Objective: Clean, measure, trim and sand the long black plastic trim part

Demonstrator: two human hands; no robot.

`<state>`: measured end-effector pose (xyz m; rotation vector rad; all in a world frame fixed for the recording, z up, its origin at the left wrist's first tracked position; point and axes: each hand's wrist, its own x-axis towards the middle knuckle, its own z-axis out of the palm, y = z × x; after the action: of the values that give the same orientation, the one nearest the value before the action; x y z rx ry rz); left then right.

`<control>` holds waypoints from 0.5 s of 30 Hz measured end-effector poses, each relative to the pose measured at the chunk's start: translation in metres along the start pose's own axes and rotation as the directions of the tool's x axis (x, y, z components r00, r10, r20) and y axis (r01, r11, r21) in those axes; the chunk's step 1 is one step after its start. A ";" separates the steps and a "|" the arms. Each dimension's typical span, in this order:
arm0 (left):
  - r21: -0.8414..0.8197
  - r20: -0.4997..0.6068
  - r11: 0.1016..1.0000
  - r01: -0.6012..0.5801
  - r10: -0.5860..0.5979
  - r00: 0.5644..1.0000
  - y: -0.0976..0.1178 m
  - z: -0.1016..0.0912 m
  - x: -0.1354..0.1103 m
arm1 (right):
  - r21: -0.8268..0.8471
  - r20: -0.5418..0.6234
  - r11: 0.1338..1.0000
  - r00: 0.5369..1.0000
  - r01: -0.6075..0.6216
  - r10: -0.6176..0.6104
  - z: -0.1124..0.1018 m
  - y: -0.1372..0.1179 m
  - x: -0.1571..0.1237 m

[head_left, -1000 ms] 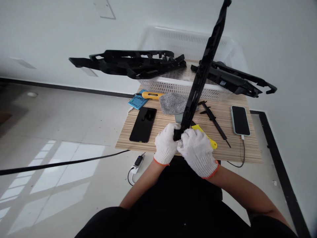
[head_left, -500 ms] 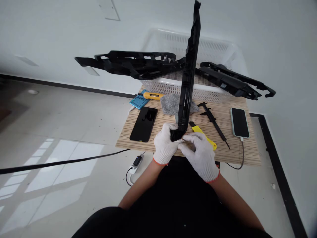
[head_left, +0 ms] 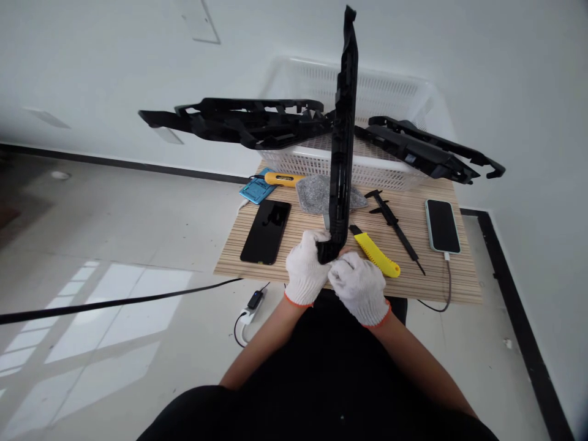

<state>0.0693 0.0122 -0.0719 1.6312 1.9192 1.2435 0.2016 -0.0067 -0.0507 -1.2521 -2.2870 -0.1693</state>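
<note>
A long black plastic trim piece [head_left: 342, 131] stands nearly upright before me, its bent lower end near the table's front edge. My left hand [head_left: 306, 264], in a white knit glove, is closed around that lower end. My right hand [head_left: 359, 283], gloved the same way, has its fingers curled in against the bend, close beside the left thumb. Whatever those fingers may pinch is hidden. A yellow utility knife [head_left: 376, 254] lies just right of my right hand, and a grey felt piece [head_left: 313, 193] lies behind the trim.
On the striped table [head_left: 229, 260] lie a black phone [head_left: 266, 232], a caliper [head_left: 397, 228], a charging phone [head_left: 442, 226], a yellow-handled tool [head_left: 282, 179] and a blue case [head_left: 257, 190]. Behind, a white basket [head_left: 381, 173] bears more black trim pieces [head_left: 257, 122] jutting past both sides.
My right hand has drawn in toward the left, its fingers going from spread to curled at the bend. The trim's upper end has tipped slightly left.
</note>
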 end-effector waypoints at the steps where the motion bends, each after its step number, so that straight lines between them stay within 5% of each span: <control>1: 0.000 -0.007 1.000 -0.004 0.004 1.000 0.000 0.001 0.000 | -0.016 -0.007 0.999 0.999 0.037 -0.037 0.001 0.000 -0.002; 5: -0.042 -0.042 0.998 -0.036 0.035 0.999 -0.001 0.002 -0.001 | 0.079 -0.007 0.966 0.969 0.247 -0.247 -0.004 0.002 -0.008; 7: -0.076 -0.047 0.996 -0.044 0.041 0.998 -0.002 0.002 0.000 | 0.177 -0.092 0.954 0.969 0.241 -0.228 -0.012 0.009 -0.011; 9: -0.111 -0.034 0.993 -0.040 0.036 0.999 -0.002 0.002 0.001 | 0.171 -0.186 0.985 0.983 0.027 0.006 -0.021 0.021 -0.015; 11: -0.152 -0.006 0.988 -0.028 0.027 1.000 -0.002 0.001 0.002 | 0.053 -0.183 0.956 0.938 -0.288 0.293 -0.026 0.036 -0.019; 13: -0.194 0.031 0.981 -0.012 0.018 0.999 -0.002 0.000 0.003 | -0.098 -0.050 0.884 0.890 -0.457 0.454 -0.026 0.052 -0.022; 15: -0.230 0.072 0.973 -0.008 0.025 0.997 -0.004 -0.002 0.003 | -0.159 0.137 0.865 0.857 -0.476 0.496 -0.024 0.063 -0.026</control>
<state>0.0647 0.0146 -0.0726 1.5533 1.6526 1.3359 0.2732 0.0009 -0.0523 -1.9347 -2.0353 -0.0126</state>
